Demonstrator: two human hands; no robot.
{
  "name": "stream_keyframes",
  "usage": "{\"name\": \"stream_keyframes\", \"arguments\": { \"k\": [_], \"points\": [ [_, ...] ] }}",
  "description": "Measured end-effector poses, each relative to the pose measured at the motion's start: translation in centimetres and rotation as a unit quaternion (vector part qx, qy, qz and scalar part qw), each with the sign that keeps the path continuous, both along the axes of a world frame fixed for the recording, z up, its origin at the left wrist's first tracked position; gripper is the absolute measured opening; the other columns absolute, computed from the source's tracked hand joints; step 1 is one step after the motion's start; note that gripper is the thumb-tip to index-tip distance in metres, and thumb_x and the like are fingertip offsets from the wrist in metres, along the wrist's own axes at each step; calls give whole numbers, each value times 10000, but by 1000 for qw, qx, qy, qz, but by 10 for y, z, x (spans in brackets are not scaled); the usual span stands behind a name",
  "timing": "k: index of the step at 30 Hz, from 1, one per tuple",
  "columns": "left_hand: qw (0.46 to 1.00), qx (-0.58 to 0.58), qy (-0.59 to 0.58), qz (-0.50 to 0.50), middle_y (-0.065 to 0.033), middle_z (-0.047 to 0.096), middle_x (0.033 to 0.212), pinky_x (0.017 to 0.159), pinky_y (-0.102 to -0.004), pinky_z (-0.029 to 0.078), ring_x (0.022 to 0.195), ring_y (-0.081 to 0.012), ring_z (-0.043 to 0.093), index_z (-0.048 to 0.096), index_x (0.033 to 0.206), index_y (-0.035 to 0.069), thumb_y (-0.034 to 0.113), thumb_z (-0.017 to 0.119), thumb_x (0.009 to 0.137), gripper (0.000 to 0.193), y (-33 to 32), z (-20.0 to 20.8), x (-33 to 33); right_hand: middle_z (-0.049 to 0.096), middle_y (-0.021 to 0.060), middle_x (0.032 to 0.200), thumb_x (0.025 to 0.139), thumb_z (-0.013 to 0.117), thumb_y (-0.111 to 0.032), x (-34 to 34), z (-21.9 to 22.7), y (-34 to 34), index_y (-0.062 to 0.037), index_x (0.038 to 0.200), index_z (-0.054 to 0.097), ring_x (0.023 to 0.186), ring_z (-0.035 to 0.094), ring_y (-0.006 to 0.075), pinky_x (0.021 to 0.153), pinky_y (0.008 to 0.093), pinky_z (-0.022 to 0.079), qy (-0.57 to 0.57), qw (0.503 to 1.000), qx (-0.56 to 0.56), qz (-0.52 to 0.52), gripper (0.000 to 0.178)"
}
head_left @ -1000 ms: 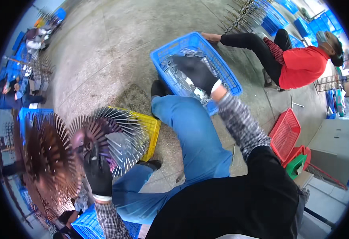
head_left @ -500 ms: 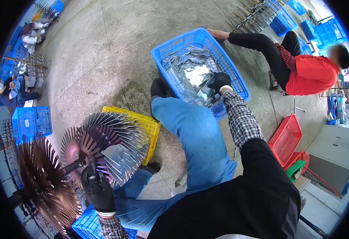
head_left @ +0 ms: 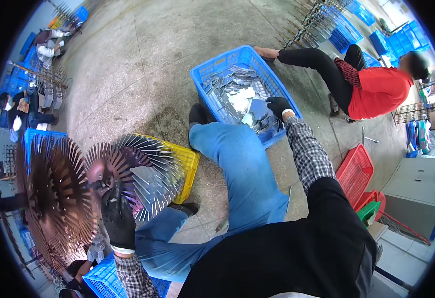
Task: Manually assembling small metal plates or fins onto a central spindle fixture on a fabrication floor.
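My black-gloved right hand [head_left: 278, 106] pinches the edge of a flat, grey metal plate [head_left: 259, 109] over the blue basket [head_left: 288, 94]. Loose shiny plates [head_left: 237, 95] lie heaped inside that basket. At the lower left, my left hand [head_left: 117, 216], also gloved in black, is curled at the inner part of a slotted wheel-shaped rack [head_left: 103, 171]; its fingertips are partly hidden against the slats. Thin metal plates [head_left: 150, 181] stand fanned out in the rack's slots. A second, brown finned wheel [head_left: 58, 188] on the same shaft shows only bare slats.
A yellow crate [head_left: 190, 174] sits behind the rack, and another blue basket [head_left: 100, 278] is below my left arm. To the right are a red basket [head_left: 354, 171] and a seated person in red [head_left: 379, 92]. Other people work at the far left.
My right hand has drawn back slightly toward the basket's right side, and a plate now shows at its fingers. The wheels have shifted and tilted differently, with my left hand staying by the inner slats.
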State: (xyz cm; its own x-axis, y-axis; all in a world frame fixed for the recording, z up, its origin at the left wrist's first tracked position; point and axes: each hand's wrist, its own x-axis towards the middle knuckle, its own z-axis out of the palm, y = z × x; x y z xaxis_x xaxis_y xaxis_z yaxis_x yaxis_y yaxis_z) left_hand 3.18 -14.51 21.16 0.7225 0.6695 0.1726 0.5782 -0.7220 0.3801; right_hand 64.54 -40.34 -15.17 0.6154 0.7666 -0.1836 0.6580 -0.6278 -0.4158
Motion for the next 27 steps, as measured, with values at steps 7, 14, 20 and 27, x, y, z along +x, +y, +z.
{"name": "stream_keyframes", "arguments": {
  "k": [7,14,20,27],
  "points": [
    [994,105,2,24,-151,669,1237,870,-389,528,1000,-301,665,632,1327,30,10,555,959,376,-17,23,-24,752,127,1157,905,672,-276,-43,84,4,-103,1366,648,926,703,284,824,402,547,-80,993,11,-83,494],
    [990,-2,-102,95,-143,704,1143,811,-370,528,927,-300,672,648,1207,-8,35,554,970,259,-66,53,-10,721,41,1272,907,673,-22,-166,280,20,-32,1391,624,927,626,129,833,280,509,125,903,408,-57,486],
    [934,-277,-223,44,-115,705,1000,638,-302,500,752,-198,631,663,1202,-2,98,570,989,253,-95,58,38,664,103,1373,931,665,-22,-296,369,47,2,1383,613,1109,644,162,954,263,491,206,887,411,51,455],
    [740,-599,-263,158,-2,598,697,493,-279,393,561,-134,542,644,974,11,179,632,997,170,-106,30,42,654,132,1375,919,688,-66,-370,357,68,-3,1367,620,1155,651,234,961,302,508,396,809,423,97,457]
  ]
}}
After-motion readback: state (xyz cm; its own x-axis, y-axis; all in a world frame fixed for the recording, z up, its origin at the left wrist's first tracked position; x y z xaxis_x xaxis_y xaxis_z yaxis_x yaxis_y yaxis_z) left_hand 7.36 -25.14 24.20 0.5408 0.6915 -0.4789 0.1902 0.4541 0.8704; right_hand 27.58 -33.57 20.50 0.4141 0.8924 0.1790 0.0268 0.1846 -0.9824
